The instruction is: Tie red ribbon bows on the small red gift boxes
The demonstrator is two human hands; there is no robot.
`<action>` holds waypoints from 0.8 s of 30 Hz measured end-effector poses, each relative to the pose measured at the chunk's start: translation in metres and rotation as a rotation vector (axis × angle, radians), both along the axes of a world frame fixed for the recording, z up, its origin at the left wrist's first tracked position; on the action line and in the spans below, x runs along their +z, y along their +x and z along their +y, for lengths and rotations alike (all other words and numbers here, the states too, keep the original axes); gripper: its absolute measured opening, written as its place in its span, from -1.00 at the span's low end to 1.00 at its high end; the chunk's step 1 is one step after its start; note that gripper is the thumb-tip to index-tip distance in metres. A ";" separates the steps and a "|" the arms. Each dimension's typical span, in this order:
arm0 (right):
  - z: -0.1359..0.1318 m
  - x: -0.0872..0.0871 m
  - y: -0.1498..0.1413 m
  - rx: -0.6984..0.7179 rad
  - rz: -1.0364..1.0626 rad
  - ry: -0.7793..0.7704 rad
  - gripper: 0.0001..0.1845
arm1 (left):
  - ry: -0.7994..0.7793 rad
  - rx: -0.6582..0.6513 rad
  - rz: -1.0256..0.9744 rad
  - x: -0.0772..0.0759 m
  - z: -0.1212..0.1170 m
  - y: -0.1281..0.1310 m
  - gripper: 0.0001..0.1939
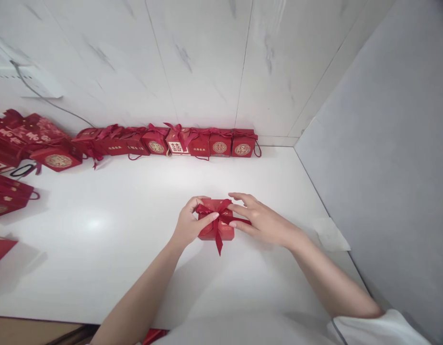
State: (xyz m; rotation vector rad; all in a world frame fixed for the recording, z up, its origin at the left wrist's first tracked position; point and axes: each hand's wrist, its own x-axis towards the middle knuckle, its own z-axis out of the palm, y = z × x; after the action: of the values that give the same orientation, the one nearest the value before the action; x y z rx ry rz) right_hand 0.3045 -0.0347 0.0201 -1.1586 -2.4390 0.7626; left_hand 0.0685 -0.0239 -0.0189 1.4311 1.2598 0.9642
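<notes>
A small red gift box (227, 233) sits on the white table in front of me, tied with a dark red ribbon bow (219, 239). My left hand (192, 223) grips the box's left side, its thumb pressed on the bow's knot and its fingers behind the far left edge. At the right, my right hand (257, 218) has its fingers apart, with the index fingertip against the right loop. Its thumb is beside a ribbon tail that points right; whether it presses on that tail is hard to see.
Along the tiled wall (207, 62) stands a row of red gift boxes (220, 146) with ribbons. More red boxes (58, 158) crowd the left of the white table (128, 206). A grey panel (393, 143) borders the right side, near a white sheet (332, 235). A cable (52, 103) hangs at upper left.
</notes>
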 end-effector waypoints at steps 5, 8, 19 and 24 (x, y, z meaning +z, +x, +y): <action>-0.002 -0.007 -0.008 -0.010 -0.065 -0.208 -0.26 | 0.006 -0.135 -0.116 -0.002 0.004 -0.009 -0.80; -0.002 -0.005 -0.010 -0.003 -0.034 -0.225 -0.20 | -0.007 -0.208 -0.279 -0.006 0.007 -0.016 -0.84; -0.004 -0.014 -0.020 -0.004 0.135 0.016 -0.27 | 0.056 0.003 -0.266 -0.006 0.003 -0.009 -0.89; -0.004 -0.019 -0.023 -0.008 0.130 0.089 -0.12 | 0.183 0.087 -0.179 -0.004 0.000 -0.008 -0.91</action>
State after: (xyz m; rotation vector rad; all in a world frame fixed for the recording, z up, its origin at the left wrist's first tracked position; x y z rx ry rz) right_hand 0.2815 -0.0383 0.0010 -1.0519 -2.3351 0.6963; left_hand 0.0601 -0.0243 -0.0227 1.4026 1.1324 1.2650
